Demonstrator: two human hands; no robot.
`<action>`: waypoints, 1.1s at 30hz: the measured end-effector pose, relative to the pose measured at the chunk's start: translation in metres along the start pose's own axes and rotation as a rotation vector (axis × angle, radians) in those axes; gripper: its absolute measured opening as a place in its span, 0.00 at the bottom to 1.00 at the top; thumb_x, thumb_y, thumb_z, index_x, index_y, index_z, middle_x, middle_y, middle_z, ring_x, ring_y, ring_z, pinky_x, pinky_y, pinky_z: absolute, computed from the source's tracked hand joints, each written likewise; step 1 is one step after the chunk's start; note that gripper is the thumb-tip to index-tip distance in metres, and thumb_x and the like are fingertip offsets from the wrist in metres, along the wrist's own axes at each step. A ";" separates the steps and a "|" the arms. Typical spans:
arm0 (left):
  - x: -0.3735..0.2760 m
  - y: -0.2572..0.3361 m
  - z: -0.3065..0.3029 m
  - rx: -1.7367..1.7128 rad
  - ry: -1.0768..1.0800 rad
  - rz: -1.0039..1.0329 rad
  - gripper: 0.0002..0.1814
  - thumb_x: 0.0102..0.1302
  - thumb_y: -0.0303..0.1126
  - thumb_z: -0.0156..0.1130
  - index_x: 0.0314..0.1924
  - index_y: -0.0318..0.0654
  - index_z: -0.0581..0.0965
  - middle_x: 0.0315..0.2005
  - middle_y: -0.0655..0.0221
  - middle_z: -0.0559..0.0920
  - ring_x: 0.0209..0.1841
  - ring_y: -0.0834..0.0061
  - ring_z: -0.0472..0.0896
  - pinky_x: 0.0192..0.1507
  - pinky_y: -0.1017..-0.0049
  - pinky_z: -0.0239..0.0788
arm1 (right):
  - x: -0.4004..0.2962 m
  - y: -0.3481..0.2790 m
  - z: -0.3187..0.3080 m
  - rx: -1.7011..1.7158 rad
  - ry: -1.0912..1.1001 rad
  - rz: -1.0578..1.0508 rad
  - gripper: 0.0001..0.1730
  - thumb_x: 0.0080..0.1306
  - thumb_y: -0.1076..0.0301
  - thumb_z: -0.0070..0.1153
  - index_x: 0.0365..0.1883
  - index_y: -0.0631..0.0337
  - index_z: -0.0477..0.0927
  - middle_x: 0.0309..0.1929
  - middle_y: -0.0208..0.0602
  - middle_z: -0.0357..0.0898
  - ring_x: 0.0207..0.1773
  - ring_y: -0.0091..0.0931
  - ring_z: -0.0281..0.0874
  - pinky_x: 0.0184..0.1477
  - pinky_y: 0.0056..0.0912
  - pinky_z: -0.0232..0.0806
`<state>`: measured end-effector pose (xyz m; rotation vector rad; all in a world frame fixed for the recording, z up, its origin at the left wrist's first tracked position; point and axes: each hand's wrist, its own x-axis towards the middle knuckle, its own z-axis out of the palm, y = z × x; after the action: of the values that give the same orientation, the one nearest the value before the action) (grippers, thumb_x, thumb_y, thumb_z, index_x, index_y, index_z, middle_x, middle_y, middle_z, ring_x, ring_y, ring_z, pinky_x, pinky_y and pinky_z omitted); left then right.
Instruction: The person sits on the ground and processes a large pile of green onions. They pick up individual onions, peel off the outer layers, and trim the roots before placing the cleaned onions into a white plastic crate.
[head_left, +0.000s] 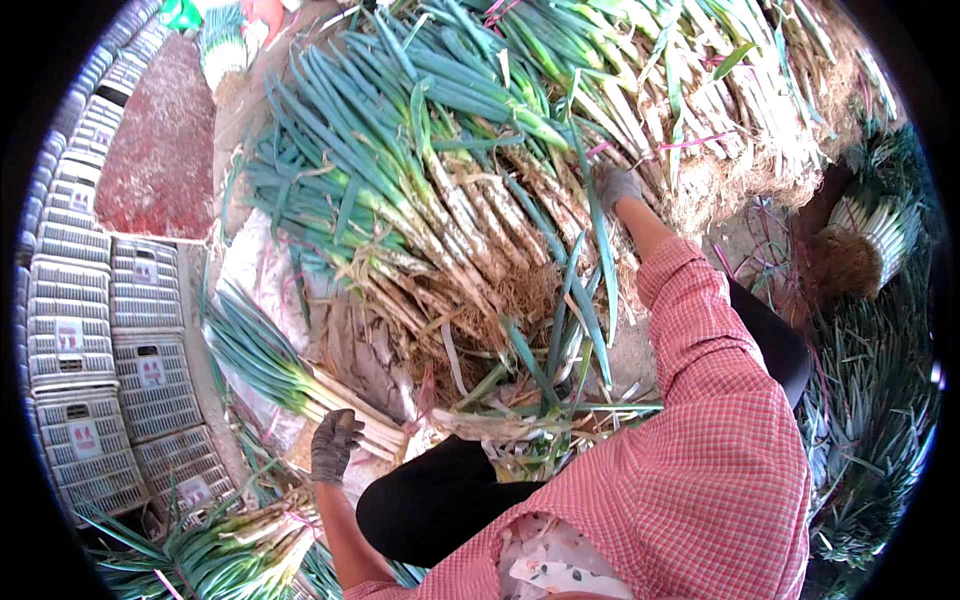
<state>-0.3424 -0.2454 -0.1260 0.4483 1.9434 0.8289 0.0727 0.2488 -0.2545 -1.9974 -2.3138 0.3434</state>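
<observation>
My left hand (335, 445), in a grey-brown work glove, is over a small group of cleaned green onions (319, 390) that lies at the lower left, green tops towards the upper left. Its fingers are bent beside the white stalks; whether they grip one cannot be told. My right hand (618, 186), also gloved, reaches into the big pile of uncleaned green onions (480, 217), among the soil-covered stalks near a pink tie (694, 142). Its fingers are partly hidden by leaves and stalks, so its hold is unclear.
Plastic crates (73, 330) are stacked along the left, beside a reddish board (161, 150). A tied onion bundle (262, 536) lies at the bottom left. More bundles (874, 240) lie at the right. Peeled leaves and outer skins (517, 427) litter the ground by my knees.
</observation>
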 end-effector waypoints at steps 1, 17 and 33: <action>-0.005 0.020 0.005 0.058 -0.023 0.020 0.19 0.62 0.45 0.56 0.45 0.37 0.73 0.30 0.67 0.80 0.27 0.80 0.77 0.28 0.81 0.67 | -0.004 0.009 0.008 -0.103 -0.015 -0.088 0.22 0.62 0.56 0.45 0.53 0.54 0.70 0.55 0.45 0.69 0.52 0.41 0.71 0.53 0.41 0.64; 0.021 0.296 0.275 -0.568 -0.454 0.303 0.30 0.63 0.51 0.53 0.56 0.36 0.66 0.46 0.60 0.77 0.42 0.67 0.77 0.49 0.66 0.69 | -0.205 -0.066 -0.144 0.216 0.182 -0.269 0.18 0.60 0.50 0.52 0.33 0.56 0.67 0.15 0.39 0.73 0.20 0.40 0.74 0.23 0.38 0.67; -0.096 0.252 0.288 -1.152 -1.031 0.417 0.30 0.62 0.53 0.53 0.54 0.36 0.66 0.41 0.57 0.76 0.27 0.68 0.76 0.28 0.68 0.72 | -0.335 -0.054 -0.142 1.666 -0.636 -0.402 0.21 0.63 0.52 0.52 0.45 0.60 0.72 0.26 0.27 0.70 0.27 0.21 0.69 0.30 0.26 0.65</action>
<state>-0.0516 -0.0215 0.0181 0.4166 0.2776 1.4310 0.1004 -0.0701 -0.0730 -0.5600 -1.3286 2.0803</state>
